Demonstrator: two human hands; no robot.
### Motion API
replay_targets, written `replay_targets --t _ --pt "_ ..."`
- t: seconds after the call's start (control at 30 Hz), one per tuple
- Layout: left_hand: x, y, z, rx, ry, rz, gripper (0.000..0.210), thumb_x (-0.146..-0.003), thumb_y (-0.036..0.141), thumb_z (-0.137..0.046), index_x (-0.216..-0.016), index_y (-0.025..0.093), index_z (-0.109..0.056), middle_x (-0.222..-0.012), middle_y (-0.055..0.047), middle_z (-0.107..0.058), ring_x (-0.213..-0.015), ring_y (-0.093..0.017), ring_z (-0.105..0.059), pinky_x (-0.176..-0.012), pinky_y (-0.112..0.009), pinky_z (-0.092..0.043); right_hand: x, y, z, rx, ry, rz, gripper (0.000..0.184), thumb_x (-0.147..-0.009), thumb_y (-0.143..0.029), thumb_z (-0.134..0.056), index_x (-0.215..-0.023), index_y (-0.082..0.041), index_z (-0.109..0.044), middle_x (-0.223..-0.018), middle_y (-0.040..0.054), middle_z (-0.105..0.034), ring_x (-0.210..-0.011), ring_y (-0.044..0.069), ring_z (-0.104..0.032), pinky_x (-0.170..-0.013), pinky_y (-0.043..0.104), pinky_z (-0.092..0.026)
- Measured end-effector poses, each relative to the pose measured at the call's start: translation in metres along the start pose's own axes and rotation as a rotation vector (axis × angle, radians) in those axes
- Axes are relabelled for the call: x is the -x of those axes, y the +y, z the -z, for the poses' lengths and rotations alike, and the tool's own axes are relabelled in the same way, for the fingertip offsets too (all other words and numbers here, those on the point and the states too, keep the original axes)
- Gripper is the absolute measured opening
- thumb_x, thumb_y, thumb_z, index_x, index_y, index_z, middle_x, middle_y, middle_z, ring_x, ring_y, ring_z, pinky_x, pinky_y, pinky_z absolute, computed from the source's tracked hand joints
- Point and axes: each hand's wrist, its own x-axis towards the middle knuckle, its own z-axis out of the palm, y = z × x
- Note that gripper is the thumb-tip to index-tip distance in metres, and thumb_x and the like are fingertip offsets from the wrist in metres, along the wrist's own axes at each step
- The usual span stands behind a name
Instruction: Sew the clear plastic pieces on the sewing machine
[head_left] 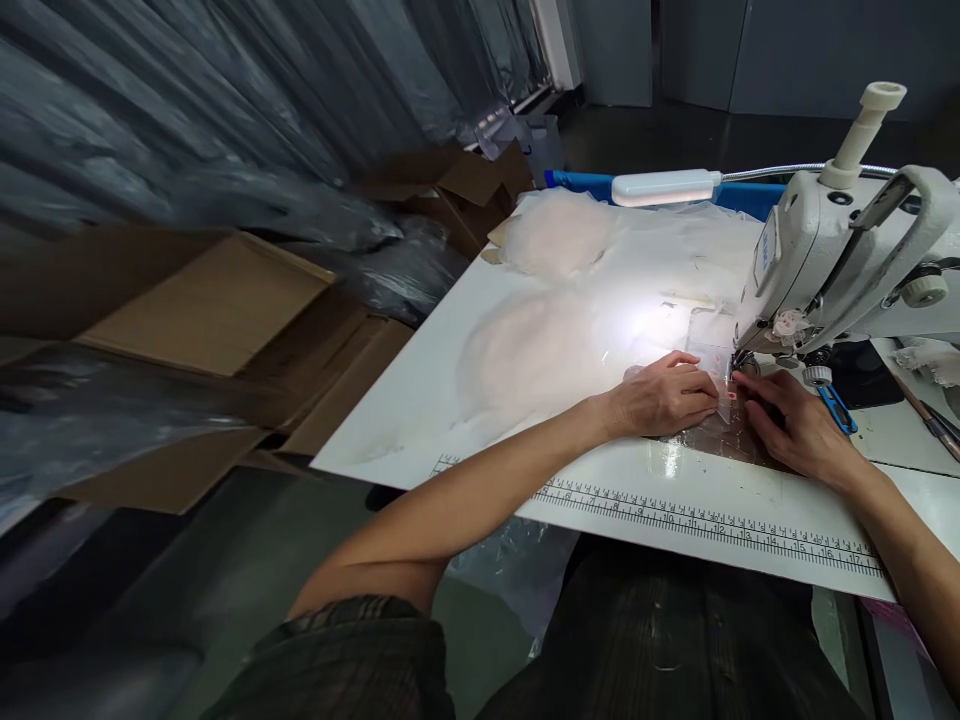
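A small piece of sheer white fabric lies under the needle area of a white sewing machine. My left hand is on it just left of the presser foot, fingers together and bent, pressing its edge down. To the right of the foot rests my right hand, its index finger reaching to the fabric edge and its thumb apart. Small reddish marks show on the piece. Under both hands is a shiny brownish plate. The fingertips' contact at the needle is partly hidden.
Pale padded pieces lie on the white table, which has a printed ruler along its front edge. A lamp stands behind. Blue thread snips and a dark phone-like slab are at right. Open cardboard boxes stand left.
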Motion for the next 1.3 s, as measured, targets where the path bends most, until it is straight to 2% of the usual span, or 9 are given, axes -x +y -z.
replay_targets --t 0.13,0.23,0.37,0.5,0.6,0.8,0.87,1.03,1.3 --pt "0.000 -0.001 0.000 0.005 0.005 -0.005 0.022 -0.101 0.021 -0.046 -0.097 0.020 -0.068 -0.100 -0.002 -0.074 -0.090 -0.010 -0.067 -0.102 -0.036 -0.048 0.001 0.003 0.005 -0.111 0.028 -0.183 0.042 -0.093 -0.031 -0.043 -0.126 -0.016 -0.066 -0.083 0.0086 -0.071 -0.067 0.020 -0.064 -0.062 0.033 -0.053" --pt "-0.001 -0.001 0.000 0.000 -0.005 0.004 0.022 -0.101 0.021 -0.046 -0.099 0.021 -0.068 -0.099 -0.002 -0.074 -0.090 -0.010 -0.068 -0.101 -0.036 -0.049 0.002 0.003 0.006 -0.137 0.066 -0.209 0.037 -0.091 -0.029 -0.046 -0.117 -0.017 -0.071 -0.084 0.0081 -0.072 -0.068 0.020 -0.065 -0.064 0.033 -0.054" --pt "-0.001 0.000 0.000 -0.025 0.056 -0.027 0.026 -0.102 0.021 -0.043 -0.098 0.019 -0.068 -0.096 -0.003 -0.074 -0.088 -0.010 -0.068 -0.100 -0.035 -0.050 0.005 0.000 0.004 -0.122 0.097 -0.052 0.034 -0.090 -0.024 -0.046 -0.111 -0.019 -0.073 -0.086 0.0080 -0.071 -0.074 0.020 -0.067 -0.070 0.034 -0.056" --pt "-0.001 0.001 0.000 -0.044 0.012 0.001 0.025 -0.102 0.020 -0.043 -0.096 0.020 -0.068 -0.098 -0.001 -0.074 -0.089 -0.010 -0.067 -0.102 -0.036 -0.048 0.007 -0.002 0.002 -0.069 0.040 0.178 0.036 -0.091 -0.018 -0.045 -0.113 -0.023 -0.073 -0.097 0.0085 -0.067 -0.081 0.018 -0.066 -0.072 0.032 -0.057" --pt "-0.001 0.001 0.000 -0.053 -0.003 -0.005 0.026 -0.102 0.019 -0.043 -0.096 0.020 -0.068 -0.099 -0.002 -0.073 -0.089 -0.010 -0.067 -0.103 -0.037 -0.047 0.009 -0.002 0.001 0.024 0.022 0.256 0.035 -0.092 -0.017 -0.046 -0.114 -0.023 -0.072 -0.098 0.0091 -0.063 -0.083 0.018 -0.065 -0.072 0.032 -0.058" --pt "-0.003 0.003 0.004 -0.058 -0.079 -0.010 0.027 -0.102 0.020 -0.041 -0.096 0.020 -0.068 -0.100 -0.002 -0.073 -0.090 -0.011 -0.066 -0.105 -0.040 -0.046 0.009 -0.001 -0.002 0.155 0.000 0.267 0.034 -0.093 -0.017 -0.046 -0.116 -0.022 -0.071 -0.099 0.0096 -0.060 -0.079 0.017 -0.063 -0.066 0.031 -0.057" --pt "-0.004 0.004 0.006 -0.066 -0.018 -0.017 0.025 -0.102 0.023 -0.044 -0.095 0.020 -0.068 -0.100 -0.002 -0.073 -0.089 -0.012 -0.066 -0.100 -0.040 -0.048 0.010 -0.001 -0.002 0.178 -0.003 0.266 0.034 -0.094 -0.018 -0.045 -0.117 -0.023 -0.070 -0.100 0.0099 -0.059 -0.079 0.018 -0.063 -0.065 0.031 -0.057" --pt "-0.005 0.003 0.005 -0.149 0.224 0.137 0.025 -0.099 0.023 -0.048 -0.083 0.015 -0.065 -0.087 -0.004 -0.072 -0.071 -0.013 -0.060 -0.063 -0.029 -0.045 0.011 -0.002 -0.003 0.196 0.013 0.279 0.031 -0.094 -0.018 -0.047 -0.114 -0.022 -0.070 -0.099 0.0098 -0.060 -0.077 0.017 -0.063 -0.063 0.030 -0.057" --pt "-0.004 0.003 0.000 -0.091 0.041 0.177 0.026 -0.102 0.028 -0.041 -0.105 0.017 -0.065 -0.105 -0.006 -0.069 -0.081 -0.016 -0.058 -0.072 -0.032 -0.045 0.010 -0.006 -0.002 0.206 0.067 0.332 0.030 -0.094 -0.015 -0.045 -0.112 -0.018 -0.069 -0.098 0.0108 -0.062 -0.079 0.018 -0.064 -0.065 0.029 -0.058"
